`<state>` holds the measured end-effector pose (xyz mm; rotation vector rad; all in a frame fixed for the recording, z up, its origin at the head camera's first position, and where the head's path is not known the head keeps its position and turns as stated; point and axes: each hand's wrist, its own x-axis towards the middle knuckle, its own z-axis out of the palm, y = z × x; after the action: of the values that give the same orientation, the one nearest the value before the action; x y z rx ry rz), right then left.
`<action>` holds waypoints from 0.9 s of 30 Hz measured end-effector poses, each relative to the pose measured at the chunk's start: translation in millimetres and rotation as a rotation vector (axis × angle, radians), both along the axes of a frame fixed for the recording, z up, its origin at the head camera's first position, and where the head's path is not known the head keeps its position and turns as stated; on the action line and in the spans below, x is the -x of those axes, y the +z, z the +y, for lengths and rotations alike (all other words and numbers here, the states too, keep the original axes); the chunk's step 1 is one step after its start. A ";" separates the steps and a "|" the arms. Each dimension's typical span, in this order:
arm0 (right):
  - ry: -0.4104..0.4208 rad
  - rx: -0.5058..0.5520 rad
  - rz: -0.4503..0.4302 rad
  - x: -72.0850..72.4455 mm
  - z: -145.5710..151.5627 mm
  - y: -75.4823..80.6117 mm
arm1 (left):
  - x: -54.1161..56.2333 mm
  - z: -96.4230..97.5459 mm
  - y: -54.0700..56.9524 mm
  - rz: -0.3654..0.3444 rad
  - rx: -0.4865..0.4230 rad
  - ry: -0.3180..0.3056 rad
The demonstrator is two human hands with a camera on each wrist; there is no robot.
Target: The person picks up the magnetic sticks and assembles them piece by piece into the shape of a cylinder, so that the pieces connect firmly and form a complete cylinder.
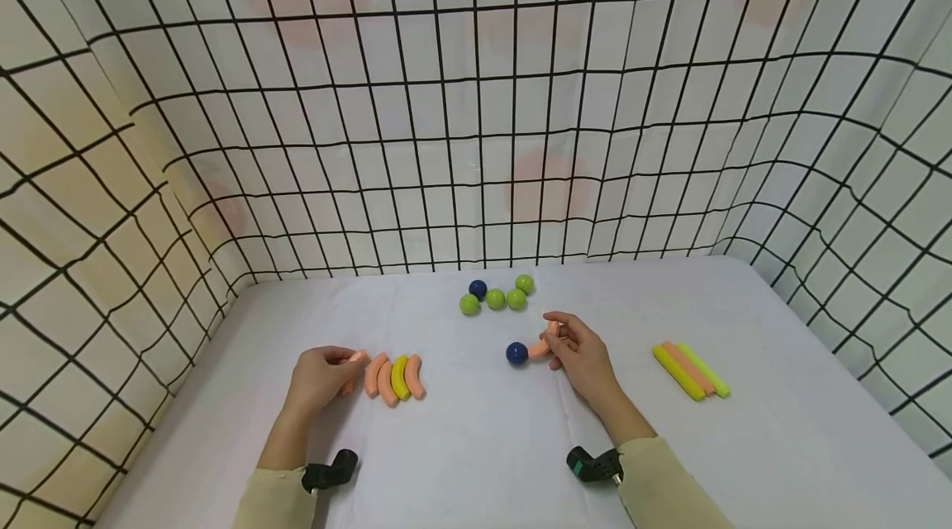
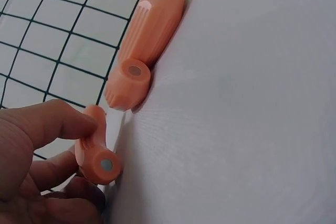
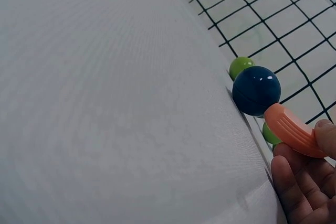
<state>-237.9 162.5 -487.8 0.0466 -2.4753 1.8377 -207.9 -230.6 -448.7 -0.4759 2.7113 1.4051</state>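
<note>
My left hand [image 1: 316,378] pinches a curved orange magnetic rod [image 2: 100,163] between thumb and fingers; a round metal disc shows in its near end. Just right of that hand, more curved rods lie side by side on the white table: orange ones [image 1: 373,376] and a yellow one [image 1: 400,378]. At the middle of the table, my right hand [image 1: 587,359] grips another curved orange magnetic rod [image 3: 294,132] with thumb and fingers. A dark blue ball [image 3: 256,90] sits against the free end of this rod, on its left in the head view.
Behind the right hand are several green balls [image 1: 495,298] and a second dark blue ball [image 1: 478,289]. Straight yellow, orange and lime sticks [image 1: 692,369] lie together at the right. Black wire mesh [image 1: 476,136] borders the table [image 1: 476,455] at the back and sides.
</note>
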 end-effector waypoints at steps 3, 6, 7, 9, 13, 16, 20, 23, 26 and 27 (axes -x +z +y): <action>-0.004 -0.005 0.000 -0.8 -0.2 1.2 | 0.5 0.3 1.2 -0.003 -0.020 0.015; -0.004 -0.004 0.007 -1.8 -0.3 2.9 | 0.5 0.7 3.5 -0.007 -0.034 0.021; -0.002 -0.004 0.010 -2.1 -0.2 3.4 | 0.2 0.8 4.5 -0.009 -0.035 0.018; 0.001 0.002 0.014 -3.0 0.0 4.4 | -0.5 0.7 6.5 -0.009 -0.030 0.011; 0.012 0.008 0.023 -4.2 0.4 5.4 | -3.1 1.4 11.3 -0.004 -0.031 0.003; 0.013 0.003 0.026 -4.4 0.5 5.4 | -4.1 4.3 15.0 0.014 -0.049 0.010; 0.007 -0.006 0.026 -4.2 0.3 5.5 | -2.6 10.4 17.7 0.051 -0.053 0.019; 0.007 -0.003 0.022 -4.3 0.0 5.8 | -1.9 14.7 19.8 0.086 -0.045 0.015; 0.009 0.005 0.017 -4.5 -0.4 6.5 | -2.6 18.4 22.8 0.119 -0.059 0.001; 0.010 0.005 0.017 -4.5 -0.6 6.7 | -3.2 19.6 23.8 0.130 -0.069 -0.005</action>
<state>-233.4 161.9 -481.1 0.0739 -2.4634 1.8397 -204.7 -211.0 -424.9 -0.3856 2.7487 1.5752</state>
